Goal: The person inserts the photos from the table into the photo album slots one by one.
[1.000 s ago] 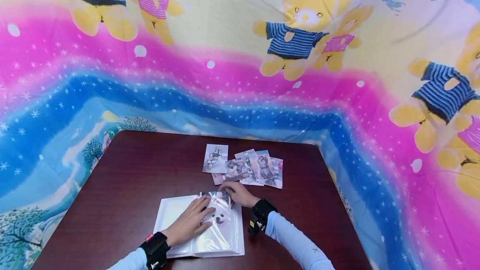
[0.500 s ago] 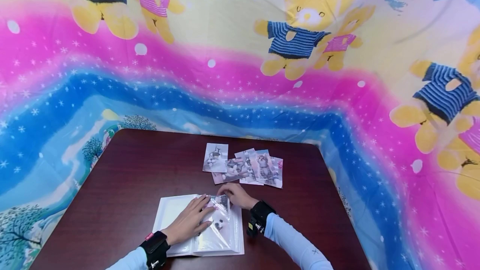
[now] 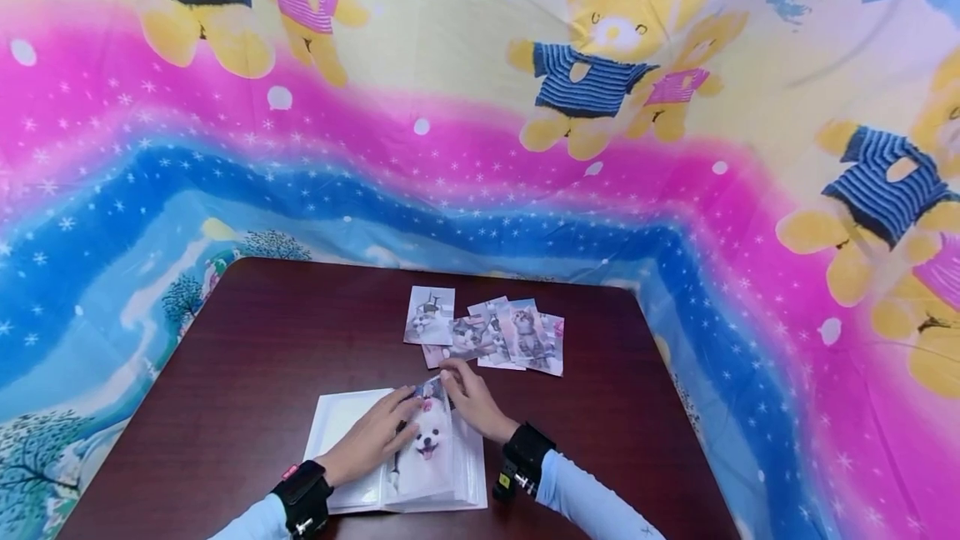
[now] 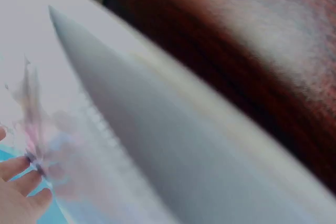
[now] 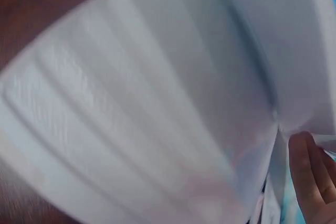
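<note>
So a big teddy bear backdrop cloth (image 3: 480,182) filled the far side, and in front of it was a dark wood table (image 3: 285,323) with a white photo album (image 3: 471,469) lying open near the person. The left page (image 3: 348,415) looked plain white, at least the bit that wasn't covered by a hand. Beyond the album, a bit to the right, sat a loose batch of animal photos (image 3: 491,336), overlapping each other, at least five I'd say. Those were all still outside the album, so if filling it was the job, I'd call it early to middling with plenty left. The one being worked on was the white dog photo (image 3: 427,444), on the album's right side. Looked mostly in its clear sleeve to me, but I couldn't tell if it was fully seated; that leaf stood partly lifted off the ones below. The left hand (image 3: 371,438) lay over its left edge, fingers stretched out and slightly spread, resting rather than gripping. The right hand (image 3: 477,402) was up at the leaf's far right corner, fingers close together and touching the edge; the thumb was hidden, so no idea whether it was a real pinch.
</note>
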### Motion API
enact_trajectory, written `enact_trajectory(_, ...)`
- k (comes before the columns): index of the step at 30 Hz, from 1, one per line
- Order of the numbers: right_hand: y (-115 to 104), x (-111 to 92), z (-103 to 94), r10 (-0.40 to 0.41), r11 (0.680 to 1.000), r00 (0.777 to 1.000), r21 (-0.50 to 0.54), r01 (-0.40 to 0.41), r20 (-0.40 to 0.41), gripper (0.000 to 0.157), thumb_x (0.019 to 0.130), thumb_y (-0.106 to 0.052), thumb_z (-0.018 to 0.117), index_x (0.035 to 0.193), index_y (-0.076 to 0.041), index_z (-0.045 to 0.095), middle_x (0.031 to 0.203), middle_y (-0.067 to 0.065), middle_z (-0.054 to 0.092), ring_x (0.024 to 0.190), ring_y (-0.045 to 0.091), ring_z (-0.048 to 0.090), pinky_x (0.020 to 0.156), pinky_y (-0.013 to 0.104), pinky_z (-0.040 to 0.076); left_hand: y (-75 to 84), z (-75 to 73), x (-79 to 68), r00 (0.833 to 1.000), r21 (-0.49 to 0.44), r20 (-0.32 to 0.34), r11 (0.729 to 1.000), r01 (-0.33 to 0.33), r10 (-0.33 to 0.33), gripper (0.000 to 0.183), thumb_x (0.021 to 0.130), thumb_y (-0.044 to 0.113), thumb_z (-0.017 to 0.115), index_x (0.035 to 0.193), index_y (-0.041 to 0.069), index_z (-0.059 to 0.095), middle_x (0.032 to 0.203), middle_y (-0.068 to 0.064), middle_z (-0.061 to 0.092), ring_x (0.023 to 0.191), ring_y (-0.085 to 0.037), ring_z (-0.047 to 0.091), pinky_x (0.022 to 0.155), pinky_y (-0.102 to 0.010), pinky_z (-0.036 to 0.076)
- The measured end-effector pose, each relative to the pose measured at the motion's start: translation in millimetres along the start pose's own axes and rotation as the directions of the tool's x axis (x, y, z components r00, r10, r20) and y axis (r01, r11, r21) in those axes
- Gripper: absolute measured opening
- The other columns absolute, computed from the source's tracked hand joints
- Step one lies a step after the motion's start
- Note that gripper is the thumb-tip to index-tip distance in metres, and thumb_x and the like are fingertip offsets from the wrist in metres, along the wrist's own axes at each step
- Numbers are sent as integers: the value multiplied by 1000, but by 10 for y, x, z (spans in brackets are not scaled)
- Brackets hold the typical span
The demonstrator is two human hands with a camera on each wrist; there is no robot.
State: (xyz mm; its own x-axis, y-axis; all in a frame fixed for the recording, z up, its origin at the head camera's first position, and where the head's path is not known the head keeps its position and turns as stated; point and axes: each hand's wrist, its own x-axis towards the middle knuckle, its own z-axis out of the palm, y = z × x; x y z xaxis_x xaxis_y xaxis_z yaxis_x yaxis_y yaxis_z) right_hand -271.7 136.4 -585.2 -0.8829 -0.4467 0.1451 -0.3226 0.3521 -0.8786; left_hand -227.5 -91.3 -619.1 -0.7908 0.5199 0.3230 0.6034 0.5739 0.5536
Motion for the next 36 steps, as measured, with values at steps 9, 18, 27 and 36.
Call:
enact_trajectory(9, -306, -66, 350, -113, 992, 971, 87, 97, 210, 36, 107, -14, 42, 142, -5, 40, 142, 18, 47, 100, 28, 66, 69, 33, 59, -35, -444, -3, 968, -308, -26, 923, 229, -249, 41, 109, 24, 35, 145, 6, 44, 138, -14, 56, 126, -31, 52, 102, -53, 42)
enact_trajectory(18, -352, -118, 673, -271, 815, 866, -378, 438, 420, 38, 108, -31, 39, 140, -13, 50, 151, 11, 40, 134, 19, 43, 109, 32, 36, -204, -715, -59, 940, -350, -98, 896, 274, -326, 38, 108, 21, 40, 140, 1, 44, 121, -16, 66, 110, -34, 62, 90, -51, 48)
enact_trajectory(27, -292, -164, 765, -225, 719, 841, -498, 484, 492, 40, 108, -37, 36, 136, -18, 57, 151, 6, 44, 135, 18, 41, 111, 34, 33, -390, -676, -222, 937, -326, -167, 914, 242, -308, 41, 89, -7, 66, 128, -7, 50, 104, -24, 67, 80, -22, 66, 59, -27, 51)
enact_trajectory(36, -214, -209, 852, -247, 677, 812, -506, 535, 528, 38, 108, -36, 38, 132, -18, 61, 151, 5, 45, 137, 23, 40, 115, 34, 26, -484, -636, -371, 926, -277, -169, 918, 282, -336, 45, 88, -11, 66, 130, -4, 52, 105, -21, 65, 79, -21, 64, 61, -28, 50)
